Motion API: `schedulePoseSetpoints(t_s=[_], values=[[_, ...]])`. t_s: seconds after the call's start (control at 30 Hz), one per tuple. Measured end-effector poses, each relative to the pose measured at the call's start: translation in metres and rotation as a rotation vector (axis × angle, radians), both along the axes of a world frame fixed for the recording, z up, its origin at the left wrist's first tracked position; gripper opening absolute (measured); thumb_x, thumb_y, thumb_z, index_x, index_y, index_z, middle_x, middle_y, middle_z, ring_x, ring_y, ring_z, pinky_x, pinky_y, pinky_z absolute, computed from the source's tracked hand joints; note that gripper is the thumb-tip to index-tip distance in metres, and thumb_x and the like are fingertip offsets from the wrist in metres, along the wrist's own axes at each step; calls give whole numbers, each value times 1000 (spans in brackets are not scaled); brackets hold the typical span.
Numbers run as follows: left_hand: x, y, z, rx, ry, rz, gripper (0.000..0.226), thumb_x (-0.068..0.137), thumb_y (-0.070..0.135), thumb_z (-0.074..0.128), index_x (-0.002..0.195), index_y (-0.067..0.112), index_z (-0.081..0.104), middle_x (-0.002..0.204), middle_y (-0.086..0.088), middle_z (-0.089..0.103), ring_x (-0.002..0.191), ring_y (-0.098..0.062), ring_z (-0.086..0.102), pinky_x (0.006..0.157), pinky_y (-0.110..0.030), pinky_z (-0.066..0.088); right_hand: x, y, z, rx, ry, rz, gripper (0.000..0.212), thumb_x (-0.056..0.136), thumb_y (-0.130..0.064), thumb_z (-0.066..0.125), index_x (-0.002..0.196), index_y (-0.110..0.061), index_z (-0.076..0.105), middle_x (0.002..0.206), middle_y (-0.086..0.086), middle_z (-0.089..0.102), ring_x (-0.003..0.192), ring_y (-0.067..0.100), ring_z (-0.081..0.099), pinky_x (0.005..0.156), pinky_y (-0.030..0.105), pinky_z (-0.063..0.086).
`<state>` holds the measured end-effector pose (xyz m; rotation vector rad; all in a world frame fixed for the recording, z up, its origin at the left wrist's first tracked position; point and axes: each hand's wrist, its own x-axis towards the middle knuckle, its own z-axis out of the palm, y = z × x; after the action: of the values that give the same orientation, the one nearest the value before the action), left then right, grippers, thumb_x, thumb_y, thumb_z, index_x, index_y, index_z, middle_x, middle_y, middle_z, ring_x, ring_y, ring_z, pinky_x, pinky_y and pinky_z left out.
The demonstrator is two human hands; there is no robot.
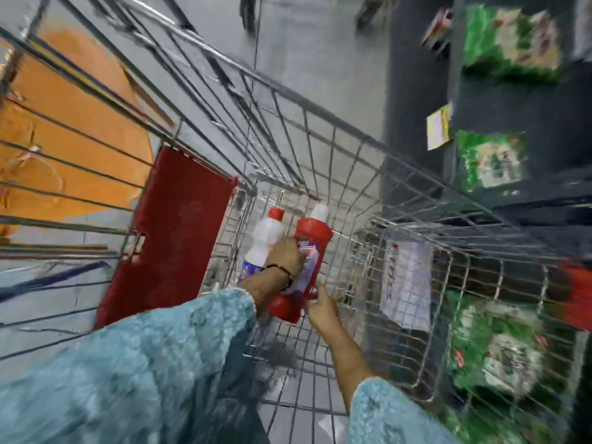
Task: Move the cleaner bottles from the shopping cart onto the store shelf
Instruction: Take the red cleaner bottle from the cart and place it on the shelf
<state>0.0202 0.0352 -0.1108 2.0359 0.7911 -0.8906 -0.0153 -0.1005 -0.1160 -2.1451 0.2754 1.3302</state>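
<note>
Red bottle point(307, 267) held inside the cart point(336, 149), low centre. Left hand point(286, 254) wrapped round its middle; right hand point(320, 307) pinching its lower end. White bottle point(267, 241) lying at 10 o'clock, touching. Pick-up step judged underway. Next: lift over the rim toward the shelf point(512, 203) at 2 o'clock.

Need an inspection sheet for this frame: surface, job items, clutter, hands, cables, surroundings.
Surface: wire shopping cart, basket floor mostly bare.
Job's things: red cleaner bottle with white cap and white cleaner bottle with red cap, both inside the cart.
Clutter: paper sheet on the cart's side mesh; red flap at the cart's end.
Hands: left hand on the bottles; right hand at the red bottle's lower end. Grip blurred.
Cables: nothing seen.
Surroundings: dark store shelf on the right with green packets; grey tiled floor.
</note>
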Motion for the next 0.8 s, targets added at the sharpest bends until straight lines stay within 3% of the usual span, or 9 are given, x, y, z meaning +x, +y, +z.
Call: schedulePoseSetpoints(t_s=[0.07,0.13,0.23,0.4,0.5,0.6,0.67,0.73,0.8], values=[[2,-3,-5,11,59,-11,46,89,32,48,123,0,44,132,-26,46,125,-38,41,108,-47,29,-7,7,-12,32,41,-103,36,80,-10,62,104,-31,45,93,-4,57,92,22,54,81,35,46],[4,-5,-8,8,95,9,51,89,35,48,126,1,41,136,-23,44,130,-36,36,111,-48,24,-10,11,-22,52,16,-189,31,80,-14,63,104,-27,49,101,2,62,95,28,60,88,43,51],[8,-4,-1,-26,111,79,50,89,38,48,122,0,45,130,-23,50,123,-36,45,109,-46,29,-11,4,-28,103,24,-251,36,81,-12,64,111,-19,47,111,14,63,101,35,60,90,48,51],[17,-4,42,-182,92,203,49,88,37,51,118,-1,54,126,-22,58,114,-34,54,100,-40,43,3,-15,47,245,26,-342,45,79,-8,68,116,-15,43,110,12,60,94,25,59,82,38,51],[18,-15,84,-188,-15,234,40,86,38,55,99,0,63,106,-19,66,94,-29,59,84,-33,46,6,-34,87,338,33,-305,42,80,-10,67,113,-23,43,109,5,62,94,23,60,76,42,53],[5,-29,133,-182,-176,319,33,81,37,63,59,14,54,69,-10,60,70,-20,53,63,-24,40,4,-57,135,422,-56,-258,38,80,-7,66,109,-23,46,105,5,62,84,12,60,71,30,53],[-4,-42,170,-254,-299,368,31,79,34,66,60,10,59,54,-1,58,58,-16,52,48,-16,42,-2,-74,169,466,-147,-250,44,80,-5,66,117,-16,45,111,9,60,88,15,59,73,28,52],[-11,-58,213,-363,-423,379,23,75,29,72,68,7,67,42,11,57,57,-12,54,54,-18,46,-9,-95,210,512,-212,-277,49,78,-10,68,119,-21,43,106,0,60,89,18,59,71,36,52],[-16,-76,259,-442,-514,332,21,72,29,74,67,9,68,46,9,60,60,-12,54,68,-32,51,-17,-117,251,559,-313,-304,44,70,-21,71,106,-28,47,96,-9,59,85,15,59,63,33,54]])
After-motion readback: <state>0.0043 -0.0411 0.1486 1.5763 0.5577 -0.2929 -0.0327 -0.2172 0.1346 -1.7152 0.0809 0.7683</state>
